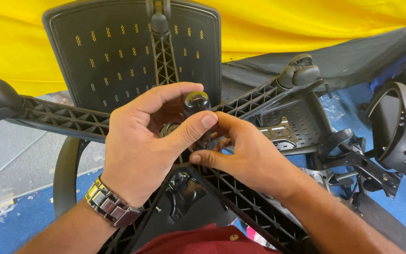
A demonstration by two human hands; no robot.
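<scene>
A black five-armed chair base [66,117] lies upside down in front of me, ribs facing up, with casters at the arm ends. At its hub a shiny metal cylinder end [197,102] sticks up. My left hand [142,146], with a metal watch at the wrist, pinches this cylinder between thumb and forefinger. My right hand [247,153] curls beside the hub just below it, fingertips touching the base near the cylinder; what they hold is hidden.
A black mesh chair back [113,51] leans against yellow cloth [306,21] behind the base. Other black chair parts and an armrest [400,136] lie at the right on a blue floor [15,221]. A caster [301,70] tops the right arm.
</scene>
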